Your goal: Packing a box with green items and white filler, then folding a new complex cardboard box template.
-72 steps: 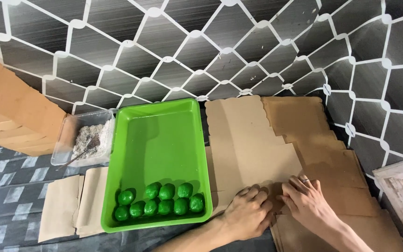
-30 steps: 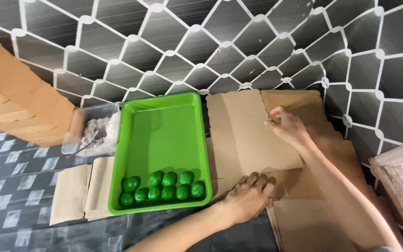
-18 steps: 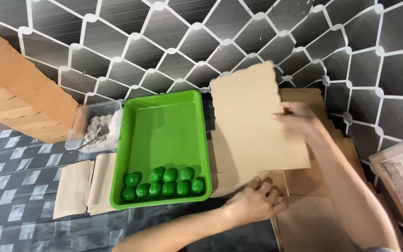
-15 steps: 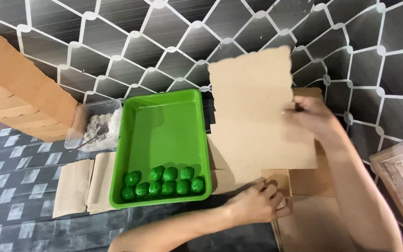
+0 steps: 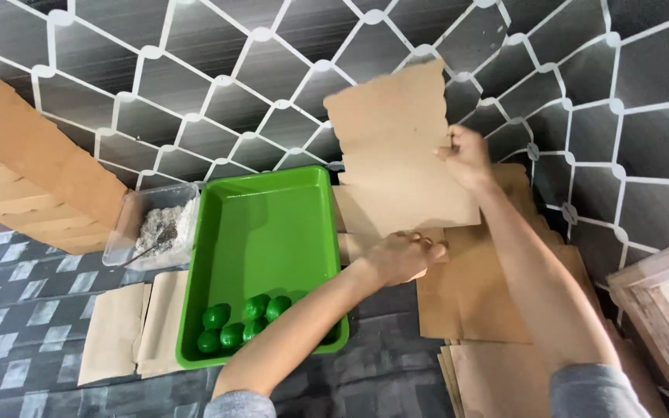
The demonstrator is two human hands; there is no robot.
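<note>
A dark wall [image 5: 195, 70] with white hexagon lines; grey patterned floor [image 5: 9, 310]; wooden frame [image 5: 660, 310] at right.

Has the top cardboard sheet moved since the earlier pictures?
Yes. The cardboard sheet, held by the right hand, has lifted off the stack, upright beside the green tray.

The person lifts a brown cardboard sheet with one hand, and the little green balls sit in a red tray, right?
Not quite. The tray is green, not red, as the head view shows. The rest holds: the right hand lifts the brown cardboard sheet, and the little green balls sit in that tray.
</note>
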